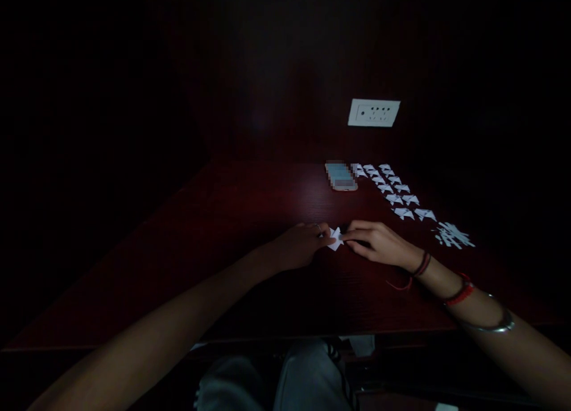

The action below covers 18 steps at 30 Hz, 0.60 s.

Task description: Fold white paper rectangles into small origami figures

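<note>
A small folded white paper piece [335,239] lies on the dark red table between my hands. My left hand [304,243], a ring on one finger, is closed on the paper's left side, thumb pressing its face. From the right, my right hand [377,242] touches the paper's edge with an extended index finger; its other fingers are spread apart and rest near the tabletop. Creases in the paper are too small to make out fully.
Folded white paper figures [402,213] stand in two rows at the right. Nearer lies a pile of thin pale paper strips [452,235]. A phone [341,176] rests at the back, below a wall socket [373,113]. The table's front edge [267,338] runs above my knees.
</note>
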Tool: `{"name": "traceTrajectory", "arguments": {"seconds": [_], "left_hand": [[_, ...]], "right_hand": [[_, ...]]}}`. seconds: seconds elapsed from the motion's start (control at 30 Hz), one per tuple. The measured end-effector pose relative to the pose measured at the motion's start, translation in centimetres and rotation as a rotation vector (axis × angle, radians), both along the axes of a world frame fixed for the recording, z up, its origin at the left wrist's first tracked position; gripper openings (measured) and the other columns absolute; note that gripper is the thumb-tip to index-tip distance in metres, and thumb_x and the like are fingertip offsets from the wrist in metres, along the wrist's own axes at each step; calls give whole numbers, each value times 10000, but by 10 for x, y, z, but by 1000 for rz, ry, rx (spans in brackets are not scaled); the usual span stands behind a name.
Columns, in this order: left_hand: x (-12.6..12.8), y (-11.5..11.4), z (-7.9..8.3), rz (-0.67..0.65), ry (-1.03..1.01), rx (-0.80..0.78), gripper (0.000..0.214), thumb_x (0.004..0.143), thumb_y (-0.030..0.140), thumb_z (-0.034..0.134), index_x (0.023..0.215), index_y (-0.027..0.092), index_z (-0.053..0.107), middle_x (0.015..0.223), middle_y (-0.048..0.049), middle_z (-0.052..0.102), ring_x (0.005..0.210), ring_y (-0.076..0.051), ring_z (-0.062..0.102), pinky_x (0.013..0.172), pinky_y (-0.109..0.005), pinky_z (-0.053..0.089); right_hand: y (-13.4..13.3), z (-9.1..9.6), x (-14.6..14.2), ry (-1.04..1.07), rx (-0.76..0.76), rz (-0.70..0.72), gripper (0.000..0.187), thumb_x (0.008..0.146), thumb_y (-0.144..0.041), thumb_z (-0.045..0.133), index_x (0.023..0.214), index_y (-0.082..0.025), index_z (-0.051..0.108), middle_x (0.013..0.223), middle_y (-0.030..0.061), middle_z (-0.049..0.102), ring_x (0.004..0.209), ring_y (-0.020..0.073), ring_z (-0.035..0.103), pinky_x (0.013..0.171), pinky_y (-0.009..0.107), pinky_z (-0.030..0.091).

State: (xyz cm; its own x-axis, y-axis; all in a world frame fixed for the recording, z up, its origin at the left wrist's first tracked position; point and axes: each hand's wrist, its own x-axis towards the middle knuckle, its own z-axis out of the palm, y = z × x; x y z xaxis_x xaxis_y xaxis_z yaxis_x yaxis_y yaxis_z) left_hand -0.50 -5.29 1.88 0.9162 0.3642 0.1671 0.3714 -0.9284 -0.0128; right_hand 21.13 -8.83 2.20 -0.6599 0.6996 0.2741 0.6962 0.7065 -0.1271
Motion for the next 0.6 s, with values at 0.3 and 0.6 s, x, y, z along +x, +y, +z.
{"name": "traceTrajectory", "arguments": {"seconds": [0.3,0.6], "left_hand": [[1,1,-1,-12,4,-3,368,788,88,359,1126,226,403,1094,-37,422,961,-154,421,774,-272,331],[-1,0,-4,6,-17,21,400,781,61,353,1145,223,386,1082,-43,414,928,-149,426,790,-278,334]], "right_hand": [[0,0,-4,-135,47,5,288,788,-199,381,1024,-214,545,788,23,531,667,104,500,636,226,376],[-2,4,0,-194,105,26,239,768,-176,388,880,-179,600,759,33,555,678,117,501,670,244,369]]}}
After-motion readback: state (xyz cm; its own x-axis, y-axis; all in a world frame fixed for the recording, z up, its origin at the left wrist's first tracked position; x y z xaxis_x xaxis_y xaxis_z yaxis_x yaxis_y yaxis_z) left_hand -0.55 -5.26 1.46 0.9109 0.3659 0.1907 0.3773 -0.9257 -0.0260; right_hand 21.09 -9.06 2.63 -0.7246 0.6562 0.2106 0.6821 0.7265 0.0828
